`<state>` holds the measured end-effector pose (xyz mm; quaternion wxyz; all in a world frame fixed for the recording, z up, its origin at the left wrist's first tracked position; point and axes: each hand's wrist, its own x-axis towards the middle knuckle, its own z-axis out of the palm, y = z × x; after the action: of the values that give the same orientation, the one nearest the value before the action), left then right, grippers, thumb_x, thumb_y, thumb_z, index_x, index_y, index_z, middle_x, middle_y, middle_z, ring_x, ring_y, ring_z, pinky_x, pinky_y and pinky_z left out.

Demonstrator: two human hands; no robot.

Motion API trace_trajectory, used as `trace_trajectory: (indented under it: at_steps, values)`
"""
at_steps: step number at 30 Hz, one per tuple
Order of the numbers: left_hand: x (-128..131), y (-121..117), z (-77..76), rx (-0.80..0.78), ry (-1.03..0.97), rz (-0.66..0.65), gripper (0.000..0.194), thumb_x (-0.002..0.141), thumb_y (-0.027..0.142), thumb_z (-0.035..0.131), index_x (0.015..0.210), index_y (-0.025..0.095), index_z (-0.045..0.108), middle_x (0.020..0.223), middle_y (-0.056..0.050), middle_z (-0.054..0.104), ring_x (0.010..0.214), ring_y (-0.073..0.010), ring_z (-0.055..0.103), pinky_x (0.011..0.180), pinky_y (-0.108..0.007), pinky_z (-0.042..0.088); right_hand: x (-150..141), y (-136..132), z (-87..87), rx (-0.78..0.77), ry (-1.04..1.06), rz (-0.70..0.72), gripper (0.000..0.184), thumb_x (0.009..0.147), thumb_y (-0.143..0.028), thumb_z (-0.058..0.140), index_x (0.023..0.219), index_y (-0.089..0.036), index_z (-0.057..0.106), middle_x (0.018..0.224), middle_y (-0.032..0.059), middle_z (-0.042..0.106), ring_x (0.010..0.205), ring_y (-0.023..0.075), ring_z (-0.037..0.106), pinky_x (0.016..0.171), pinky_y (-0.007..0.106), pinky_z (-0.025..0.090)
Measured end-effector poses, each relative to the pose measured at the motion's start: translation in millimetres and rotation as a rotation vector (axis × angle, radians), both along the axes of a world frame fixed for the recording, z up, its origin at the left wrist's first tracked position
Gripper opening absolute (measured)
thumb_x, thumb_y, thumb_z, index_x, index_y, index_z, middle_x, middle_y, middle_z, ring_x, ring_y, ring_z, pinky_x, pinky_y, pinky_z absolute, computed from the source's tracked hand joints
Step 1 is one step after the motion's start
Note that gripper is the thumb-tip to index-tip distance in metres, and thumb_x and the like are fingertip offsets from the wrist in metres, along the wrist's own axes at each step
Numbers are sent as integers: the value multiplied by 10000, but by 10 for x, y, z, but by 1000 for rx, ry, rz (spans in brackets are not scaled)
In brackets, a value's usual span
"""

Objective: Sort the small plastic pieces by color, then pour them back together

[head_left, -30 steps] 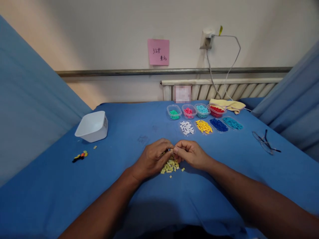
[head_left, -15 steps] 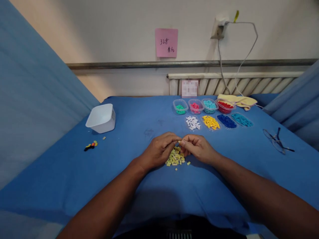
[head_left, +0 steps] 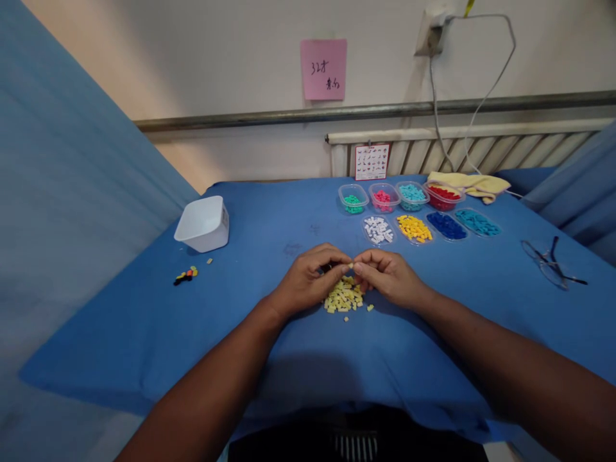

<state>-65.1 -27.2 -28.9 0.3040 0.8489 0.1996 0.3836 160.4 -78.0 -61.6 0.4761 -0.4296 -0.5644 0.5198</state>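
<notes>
Fingertip to fingertip, my left hand [head_left: 308, 277] and my right hand [head_left: 391, 277] meet above a loose pile of small pale-yellow toy bricks [head_left: 343, 296]. A tiny pale-yellow brick [head_left: 351, 265] shows where the fingertips come together. Both hands are closed in a pinch on it; the fingers hide most of its shape. Two stray pieces lie just off the pile, one close below my right hand and one nearer to me.
A white tub [head_left: 203, 224] stands at the left, near a small cluster of black, yellow and orange pieces [head_left: 186, 276]. Clear containers of coloured bricks [head_left: 412, 229] fill the back right. Eyeglasses [head_left: 553, 263] lie at the right; a yellow cloth [head_left: 474, 185] lies behind.
The view has shifted slightly, so the table appears a little higher. My fingers have moved slightly around the small brick; both hands stay together over the pile.
</notes>
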Motion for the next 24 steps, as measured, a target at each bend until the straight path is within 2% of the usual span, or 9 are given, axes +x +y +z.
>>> trace_trajectory:
  at_steps: [2, 5, 8, 10, 13, 17, 20, 24]
  values:
    - [-22, 19, 32, -40, -4, 93, 108, 1052, 258, 712, 1044, 187, 793, 989, -54, 777, 911, -173, 718, 850, -318, 558, 15, -6, -6, 58, -40, -55, 428, 971, -635, 780, 1041, -213, 764, 812, 35, 791, 650, 165, 696, 622, 304, 576]
    - [-54, 76, 27, -159, -15, 248, 126, 1002, 293, 708, 1000, 184, 771, 915, -33, 736, 816, -155, 658, 768, -299, 516, 56, -35, -12, 222, -210, -122, 280, 1020, -493, 745, 1084, -223, 781, 826, 29, 793, 713, 181, 717, 688, 324, 587]
    - [-60, 136, -22, -280, -29, 309, 201, 977, 354, 700, 1027, 180, 786, 898, -33, 733, 778, -152, 630, 739, -297, 502, 104, -65, -11, 433, -401, -85, 158, 1035, -318, 703, 1127, -234, 800, 928, 46, 824, 815, 202, 757, 789, 359, 605]
    - [-60, 164, -52, -320, -22, 314, 241, 966, 387, 712, 1037, 175, 801, 917, -43, 747, 795, -158, 638, 754, -300, 512, 132, -70, -7, 546, -472, -30, 179, 1030, -240, 673, 1157, -237, 799, 1040, 74, 844, 932, 228, 785, 881, 394, 617]
    - [-93, 193, -64, -389, 23, 264, 302, 972, 442, 739, 1062, 163, 815, 868, -38, 730, 774, -154, 624, 725, -288, 506, 162, -55, -8, 622, -531, 40, 265, 1007, -170, 642, 1217, -248, 784, 1144, 90, 845, 1066, 255, 788, 974, 435, 618]
    - [-189, 230, -22, -474, 131, 143, 390, 1000, 531, 744, 1028, 148, 816, 764, -14, 672, 682, -128, 562, 645, -262, 450, 186, -17, -35, 621, -580, 54, 327, 979, -130, 634, 1244, -251, 784, 1164, 93, 842, 1093, 269, 779, 993, 463, 624]
    - [-234, 244, 15, -477, 159, 162, 430, 1021, 565, 724, 936, 149, 793, 721, -7, 648, 657, -123, 547, 628, -258, 435, 198, -1, -60, 593, -591, 34, 336, 980, -130, 636, 1254, -253, 787, 1166, 93, 844, 1103, 271, 779, 1007, 471, 625]
    - [-243, 242, 22, -459, 165, 123, 368, 1017, 507, 732, 977, 150, 813, 808, -35, 718, 720, -138, 609, 680, -270, 483, 201, 0, -75, 596, -603, 71, 338, 1008, -153, 628, 1293, -247, 782, 1192, 101, 842, 1125, 271, 782, 1020, 475, 625]
